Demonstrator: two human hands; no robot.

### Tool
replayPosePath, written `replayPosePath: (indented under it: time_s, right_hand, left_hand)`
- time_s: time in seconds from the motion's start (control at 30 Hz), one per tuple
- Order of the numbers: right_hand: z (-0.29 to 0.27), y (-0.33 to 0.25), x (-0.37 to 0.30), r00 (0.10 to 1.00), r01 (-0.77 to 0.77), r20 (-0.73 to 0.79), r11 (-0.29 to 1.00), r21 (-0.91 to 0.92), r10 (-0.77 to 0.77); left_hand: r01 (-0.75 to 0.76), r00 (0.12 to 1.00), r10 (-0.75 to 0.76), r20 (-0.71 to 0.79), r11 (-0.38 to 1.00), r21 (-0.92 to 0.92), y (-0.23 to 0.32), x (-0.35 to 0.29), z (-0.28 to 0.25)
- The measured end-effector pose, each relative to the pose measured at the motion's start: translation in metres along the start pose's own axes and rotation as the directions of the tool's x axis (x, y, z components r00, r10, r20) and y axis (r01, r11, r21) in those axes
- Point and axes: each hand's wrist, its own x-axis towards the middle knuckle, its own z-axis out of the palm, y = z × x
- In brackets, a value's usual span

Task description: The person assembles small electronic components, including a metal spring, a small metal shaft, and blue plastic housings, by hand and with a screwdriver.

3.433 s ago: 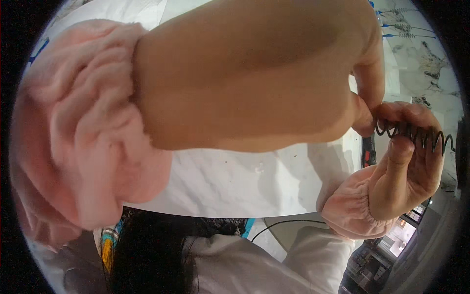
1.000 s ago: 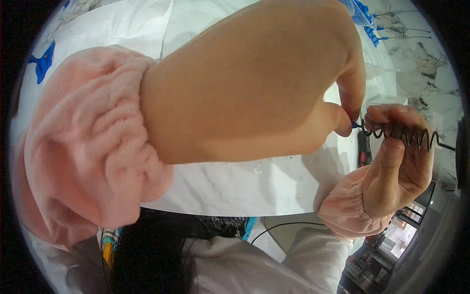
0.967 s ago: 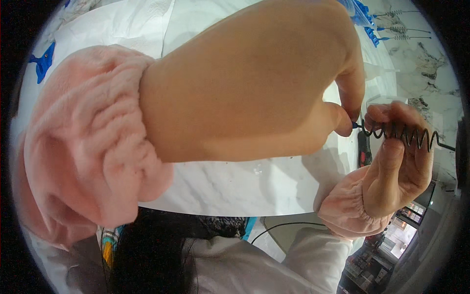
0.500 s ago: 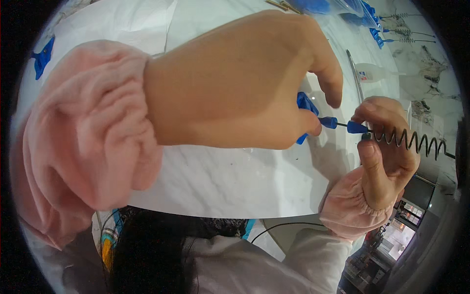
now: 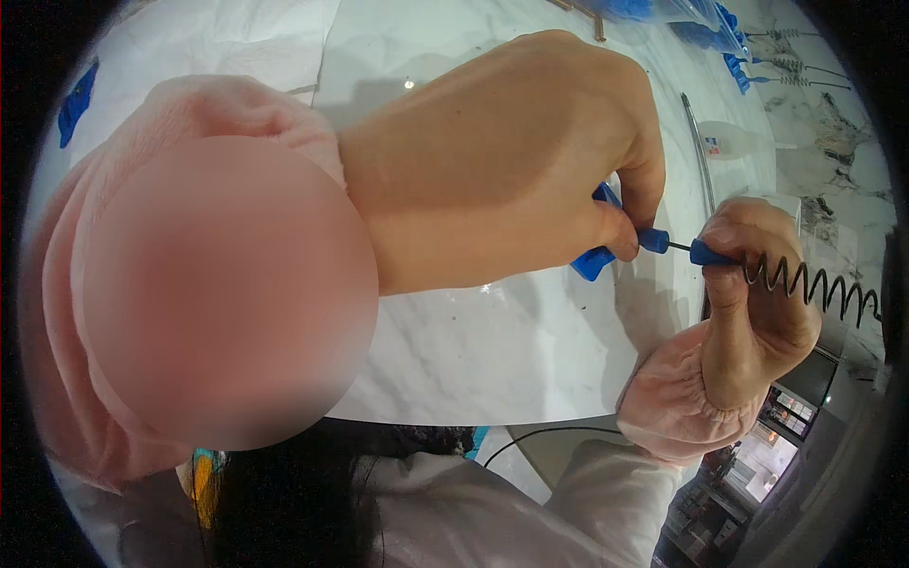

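My left hand (image 5: 511, 161), back up, reaches in from the left and pinches a blue piece (image 5: 592, 264) between thumb and forefinger; the fingers hide much of it. From that piece a short blue sleeve (image 5: 653, 240) points right, on a thin dark wire. Farther along the same wire sits a blue cone (image 5: 712, 254). Thumb and fingers of my right hand (image 5: 757, 312) are closed on this cone. Beyond it the wire winds into a dark open coil (image 5: 805, 281), stretching past the right palm.
At the far right lie more blue pieces (image 5: 737, 71) with coiled wires, beside a clear plastic bag (image 5: 705, 28). A thin metal rod (image 5: 698, 142) and a small translucent bottle (image 5: 734, 142) lie nearer. Brass-coloured rods (image 5: 598, 28) are at the back, another blue piece (image 5: 76, 106) far left.
My left forefinger, raised before, has come down to the thumb at the blue piece. Both hands and the wire have shifted slightly right, and my right thumb now presses against the cone.
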Motion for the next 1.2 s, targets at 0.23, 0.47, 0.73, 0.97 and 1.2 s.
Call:
replayPosePath:
  time_s: [0.23,0.47,0.73,0.97,1.2]
  right_hand:
    - [0.001,0.002,0.003,0.998,0.057,0.012,0.997,-0.052,-0.056]
    - [-0.001,0.000,0.002,0.996,0.062,0.068,0.994,-0.090,-0.056]
    - [0.001,-0.002,0.003,0.997,0.045,0.064,0.995,-0.094,-0.039]
    - [-0.002,0.005,0.005,0.992,0.088,0.095,0.994,-0.065,-0.082]
    - [-0.003,0.012,0.002,0.995,0.090,0.047,0.995,0.044,-0.092]
  left_hand:
    - [-0.023,0.999,0.025,-0.043,0.999,0.042,-0.001,-0.005,0.001]
    - [-0.035,0.998,0.037,-0.054,0.998,0.047,-0.004,-0.007,0.002]
    - [-0.066,0.996,0.067,-0.064,0.998,0.014,-0.003,-0.008,-0.002]
    - [-0.101,0.991,0.100,-0.092,0.995,-0.004,-0.006,-0.007,0.002]
    - [0.028,1.000,-0.028,0.007,1.000,0.003,-0.008,-0.002,0.004]
